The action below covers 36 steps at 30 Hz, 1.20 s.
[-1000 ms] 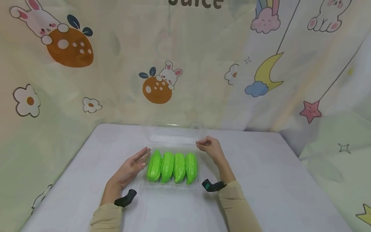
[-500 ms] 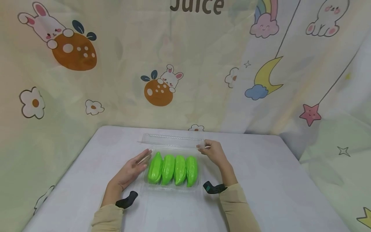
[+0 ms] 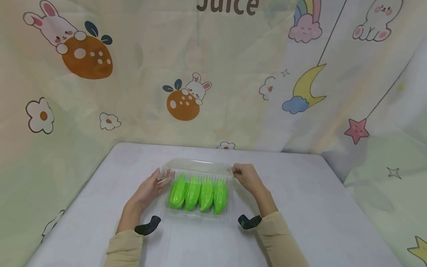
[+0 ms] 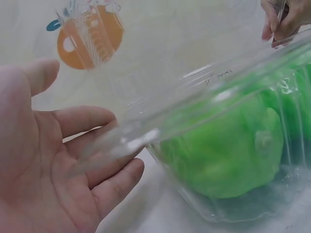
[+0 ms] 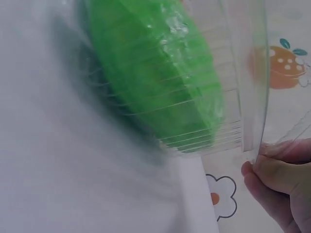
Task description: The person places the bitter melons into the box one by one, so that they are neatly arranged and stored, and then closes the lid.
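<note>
A clear plastic clamshell box (image 3: 197, 216) stands on the table, holding several bright green, ridged, gourd-like pieces (image 3: 192, 195) side by side. Its transparent lid (image 3: 200, 165) is hinged at the back and tilts forward over their far ends. My right hand (image 3: 248, 179) pinches the lid's right corner between thumb and fingers, seen also in the right wrist view (image 5: 284, 182). On the left side my left hand (image 3: 147, 191) lies palm inward, fingers extended at the box's edge and partly seen through the plastic. In the left wrist view its fingers (image 4: 116, 187) are spread and relaxed by the rim.
The box rests on a white-covered table (image 3: 300, 193). Behind it hangs a pale curtain (image 3: 140, 111) printed with rabbits, flowers and a moon. Dark wrist-worn devices, the left (image 3: 148, 225) and the right (image 3: 249, 221), stick out inward from both wrists.
The lid has swung from lying back behind the box to up and forward over the green pieces, carried by my right hand. My left hand has stayed beside the box.
</note>
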### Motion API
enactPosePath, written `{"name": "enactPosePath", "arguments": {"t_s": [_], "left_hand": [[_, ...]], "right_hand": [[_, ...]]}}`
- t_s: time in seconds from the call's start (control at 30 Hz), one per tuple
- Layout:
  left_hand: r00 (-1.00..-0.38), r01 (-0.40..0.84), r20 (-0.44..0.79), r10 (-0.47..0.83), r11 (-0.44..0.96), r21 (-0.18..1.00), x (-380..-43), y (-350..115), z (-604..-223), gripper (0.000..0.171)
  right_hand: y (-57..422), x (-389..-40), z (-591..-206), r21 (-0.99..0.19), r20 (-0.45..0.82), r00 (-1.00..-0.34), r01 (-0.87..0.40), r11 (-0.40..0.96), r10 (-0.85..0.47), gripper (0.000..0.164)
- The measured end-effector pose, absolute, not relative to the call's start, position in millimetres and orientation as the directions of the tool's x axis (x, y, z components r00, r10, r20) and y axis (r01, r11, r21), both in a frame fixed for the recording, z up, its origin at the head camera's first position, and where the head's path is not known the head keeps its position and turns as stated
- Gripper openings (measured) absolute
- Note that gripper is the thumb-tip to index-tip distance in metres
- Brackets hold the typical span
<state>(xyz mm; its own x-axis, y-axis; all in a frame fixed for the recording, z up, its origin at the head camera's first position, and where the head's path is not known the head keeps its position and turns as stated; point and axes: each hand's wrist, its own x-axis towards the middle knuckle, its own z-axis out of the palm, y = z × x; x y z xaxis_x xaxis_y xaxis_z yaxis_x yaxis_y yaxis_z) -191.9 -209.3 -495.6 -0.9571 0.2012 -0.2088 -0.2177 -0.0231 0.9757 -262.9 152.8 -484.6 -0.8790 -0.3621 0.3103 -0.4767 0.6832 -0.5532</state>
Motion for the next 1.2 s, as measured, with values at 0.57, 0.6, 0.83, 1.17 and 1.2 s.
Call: {"name": "enactPosePath", "arguments": {"t_s": [0.57,0.6,0.83,1.17,1.2], "left_hand": [[-0.954,-0.224,-0.238,0.184,0.097,0.970,-194,-205,-491,0.062],[-0.955,-0.221,-0.236,0.183,0.097,0.970,-194,-205,-491,0.059],[-0.958,-0.186,-0.199,0.208,0.081,0.979,-193,-206,-492,0.048],[-0.963,-0.110,-0.165,0.212,0.250,0.962,-192,-211,-489,0.059],[-0.966,-0.101,-0.162,0.201,0.281,0.954,-192,-211,-489,0.058]], "right_hand": [[159,-241,-482,-0.471,0.313,-0.826,-0.563,0.679,-0.469,0.021],[158,-240,-482,-0.471,0.315,-0.822,-0.569,0.674,-0.474,0.021],[160,-232,-477,-0.571,0.201,-0.850,-0.505,0.647,-0.487,0.028],[158,-226,-482,-0.829,-0.076,-0.911,-0.169,0.534,-0.406,0.048],[156,-225,-484,-0.850,-0.082,-0.921,-0.135,0.510,-0.380,0.047]]}}
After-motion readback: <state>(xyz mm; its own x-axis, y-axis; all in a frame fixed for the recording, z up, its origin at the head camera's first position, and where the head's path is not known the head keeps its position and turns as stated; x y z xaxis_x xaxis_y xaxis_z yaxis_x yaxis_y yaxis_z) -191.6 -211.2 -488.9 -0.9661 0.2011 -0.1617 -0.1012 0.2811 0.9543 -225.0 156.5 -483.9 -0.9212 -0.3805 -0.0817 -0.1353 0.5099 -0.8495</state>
